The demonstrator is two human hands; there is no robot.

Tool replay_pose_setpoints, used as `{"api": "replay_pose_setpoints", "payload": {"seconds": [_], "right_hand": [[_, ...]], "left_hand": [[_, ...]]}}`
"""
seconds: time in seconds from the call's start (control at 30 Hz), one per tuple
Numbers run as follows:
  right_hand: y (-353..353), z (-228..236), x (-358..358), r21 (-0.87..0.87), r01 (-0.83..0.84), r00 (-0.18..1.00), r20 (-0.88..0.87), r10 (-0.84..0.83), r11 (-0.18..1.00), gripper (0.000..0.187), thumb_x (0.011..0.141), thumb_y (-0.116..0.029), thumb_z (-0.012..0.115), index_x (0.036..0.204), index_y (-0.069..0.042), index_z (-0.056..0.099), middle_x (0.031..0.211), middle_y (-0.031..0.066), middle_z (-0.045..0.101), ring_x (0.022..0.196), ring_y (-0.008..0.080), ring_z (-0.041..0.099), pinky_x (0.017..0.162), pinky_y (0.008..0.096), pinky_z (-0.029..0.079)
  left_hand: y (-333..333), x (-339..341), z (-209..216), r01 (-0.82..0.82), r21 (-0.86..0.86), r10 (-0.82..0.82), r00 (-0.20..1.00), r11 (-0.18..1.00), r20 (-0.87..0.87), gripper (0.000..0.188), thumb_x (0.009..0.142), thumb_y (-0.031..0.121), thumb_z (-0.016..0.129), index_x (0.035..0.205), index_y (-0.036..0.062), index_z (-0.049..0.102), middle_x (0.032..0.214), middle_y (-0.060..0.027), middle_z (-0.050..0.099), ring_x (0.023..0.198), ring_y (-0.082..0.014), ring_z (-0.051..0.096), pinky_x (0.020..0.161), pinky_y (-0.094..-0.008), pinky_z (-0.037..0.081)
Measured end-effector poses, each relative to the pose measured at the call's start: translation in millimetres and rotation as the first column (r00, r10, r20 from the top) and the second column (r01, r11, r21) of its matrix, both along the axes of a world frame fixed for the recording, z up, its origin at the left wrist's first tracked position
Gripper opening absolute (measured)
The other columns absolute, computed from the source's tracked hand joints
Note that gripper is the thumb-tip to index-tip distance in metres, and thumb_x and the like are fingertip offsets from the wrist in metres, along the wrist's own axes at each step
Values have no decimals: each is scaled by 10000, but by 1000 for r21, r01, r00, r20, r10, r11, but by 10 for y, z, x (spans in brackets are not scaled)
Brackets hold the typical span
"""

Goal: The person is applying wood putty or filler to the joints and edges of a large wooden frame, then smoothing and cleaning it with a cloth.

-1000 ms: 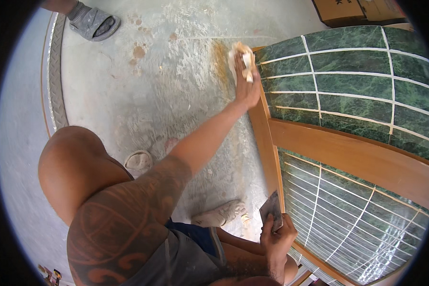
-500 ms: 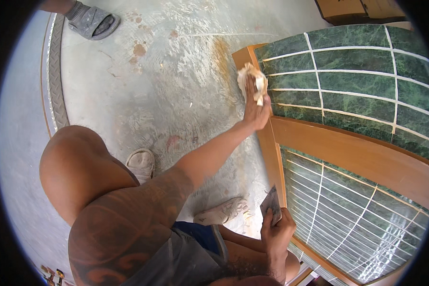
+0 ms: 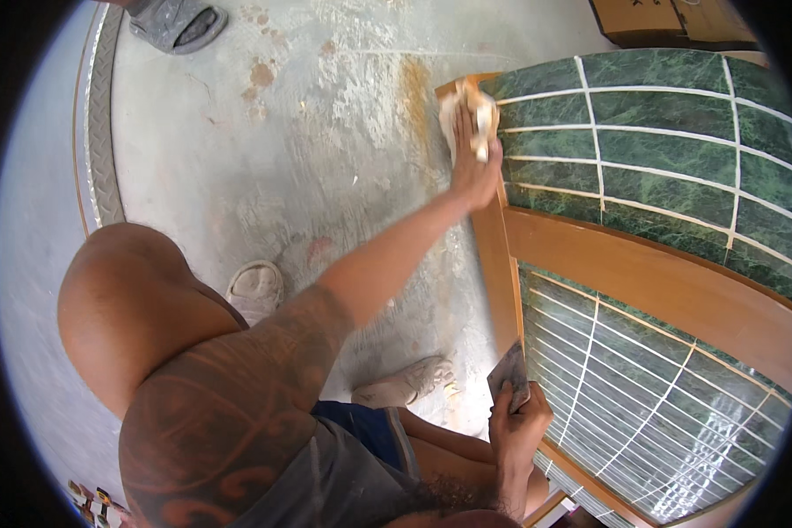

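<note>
My left arm stretches across to a crumpled cream cloth (image 3: 450, 121). My left hand (image 3: 475, 172) is closed over the cloth and presses it on the upper end of an orange-brown wooden frame (image 3: 629, 251), beside its outer edge. Green marbled panels (image 3: 669, 114) crossed by pale strips fill the frame. Lower down, my right hand (image 3: 519, 429) grips a thin, flat grey scraper (image 3: 506, 374) between thumb and fingers. Its pointed corner is near the frame's long side rail; whether it touches the wood, I cannot tell.
Stained grey floor (image 3: 308, 158) lies left of the frame. Another person's foot in a grey sandal (image 3: 180, 25) is at the top left, near a metal tread strip (image 3: 106, 132). A cardboard box (image 3: 651, 22) stands beyond the frame. My shoes (image 3: 405, 383) are close by the frame.
My left hand and the cloth have slid a little farther up along the frame's edge. My right hand with the scraper has shifted slightly to the right.
</note>
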State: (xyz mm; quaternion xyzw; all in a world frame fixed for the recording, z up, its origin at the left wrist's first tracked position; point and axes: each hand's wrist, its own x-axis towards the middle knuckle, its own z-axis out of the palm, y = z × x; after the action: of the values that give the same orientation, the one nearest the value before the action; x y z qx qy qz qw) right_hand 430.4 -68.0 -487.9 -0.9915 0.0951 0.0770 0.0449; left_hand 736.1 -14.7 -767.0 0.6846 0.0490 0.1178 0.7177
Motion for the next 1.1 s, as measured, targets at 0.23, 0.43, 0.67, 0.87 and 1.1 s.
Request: {"api": "replay_pose_setpoints", "payload": {"seconds": [0.23,0.43,0.67,0.87,1.1], "right_hand": [[140,34,2,72,13,1000,13,-14,997,100,886,-14,665,811,52,654,731,193,603,582,387,623,523,443,467],[63,70,33,26,-31,999,40,30,999,71,877,3,671,822,48,666,731,190,599,568,379,611,520,433,463],[116,49,25,64,19,999,41,-22,998,82,875,-5,677,816,50,660,719,186,591,564,382,601,528,446,463],[88,4,-21,79,-3,999,52,-1,997,78,875,-1,675,823,56,664,720,186,595,568,375,610,520,440,456],[205,42,58,66,-13,999,30,11,998,85,884,-9,672,831,58,672,727,187,604,573,366,619,527,434,470]], "left_hand": [[76,-89,15,162,-216,-188,977,963,-104,764,1087,549,147,1627,9,129,1680,-310,-8,1564,-465,-32,1290,-498,20],[-25,-651,338,51,-699,-388,859,713,-334,881,1061,673,222,1566,-50,245,1520,-281,402,1416,-345,408,1185,-443,300],[397,-326,328,-443,-850,131,897,286,-423,666,1075,570,406,1404,-4,475,1330,-170,578,1236,-267,569,1057,-379,448],[366,-150,42,-512,-840,208,854,181,-476,494,1036,355,632,1389,34,502,1265,-101,617,1097,-206,641,888,-350,545],[270,-104,182,-453,-710,156,882,539,-445,478,1016,258,683,1385,7,512,1207,-98,687,1066,-206,677,941,-336,526]]}}
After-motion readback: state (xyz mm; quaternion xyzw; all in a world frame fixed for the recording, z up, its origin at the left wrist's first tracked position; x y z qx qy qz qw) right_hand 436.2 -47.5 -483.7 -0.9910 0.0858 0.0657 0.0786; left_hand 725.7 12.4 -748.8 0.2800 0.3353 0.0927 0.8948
